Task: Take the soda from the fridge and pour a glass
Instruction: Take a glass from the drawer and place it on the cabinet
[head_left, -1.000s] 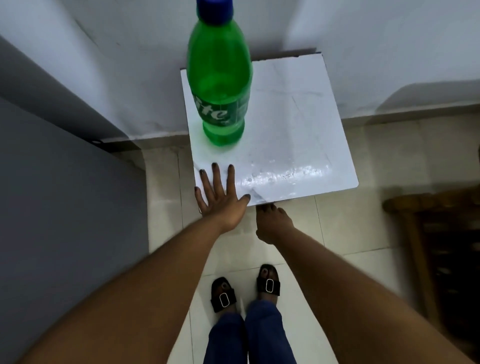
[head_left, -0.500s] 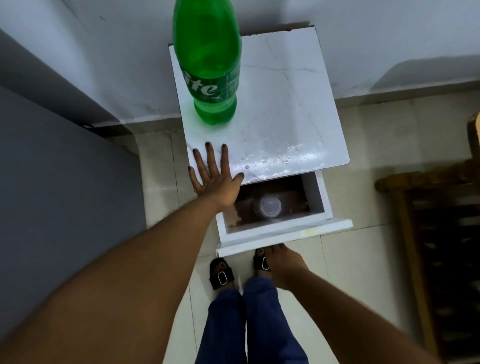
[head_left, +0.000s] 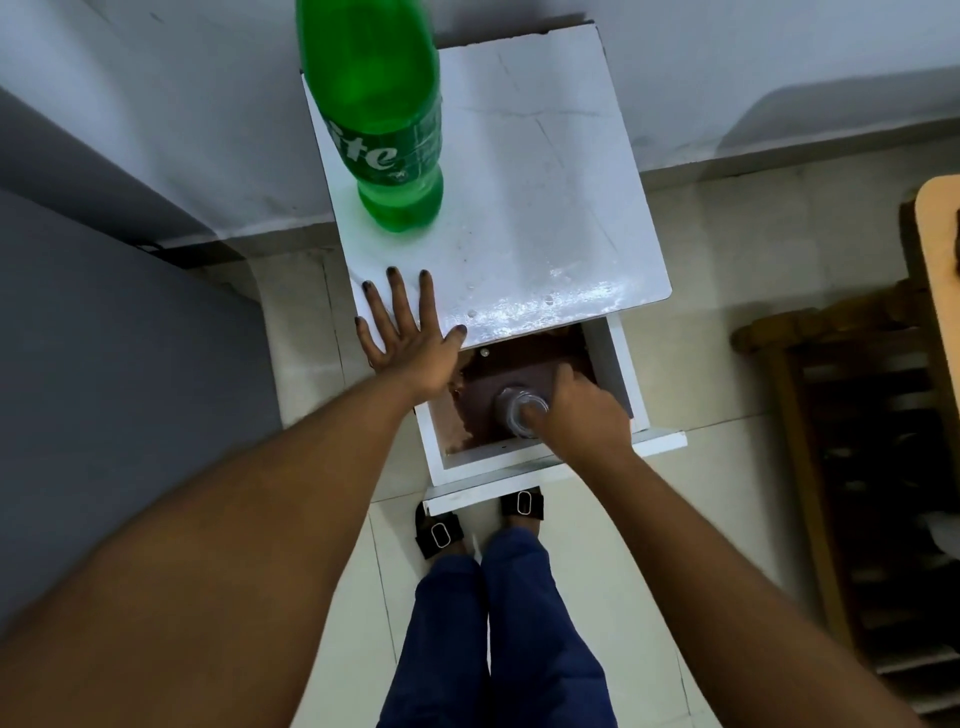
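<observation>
Green plastic soda bottle (head_left: 382, 130) upright on white cabinet top (head_left: 545, 208); left hand (head_left: 410, 343) flat on top; right hand (head_left: 576, 415) grips clear glass (head_left: 514, 413) in open white drawer (head_left: 618, 374).

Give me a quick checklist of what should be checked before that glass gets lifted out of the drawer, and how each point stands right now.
1. Drawer pulled out far enough to reach in: ok.
2. Right hand wrapped around the clear glass: ok, though whether the hold is firm, cannot tell.
3. Left hand flat on the white cabinet top, bracing it: ok.
4. Green soda bottle upright on the top, apart from both hands: ok.
5. Bare space on the top beside the bottle to set the glass down: ok.
6. Bottle cap on or off: cannot tell, the bottle's top is out of frame.
</observation>
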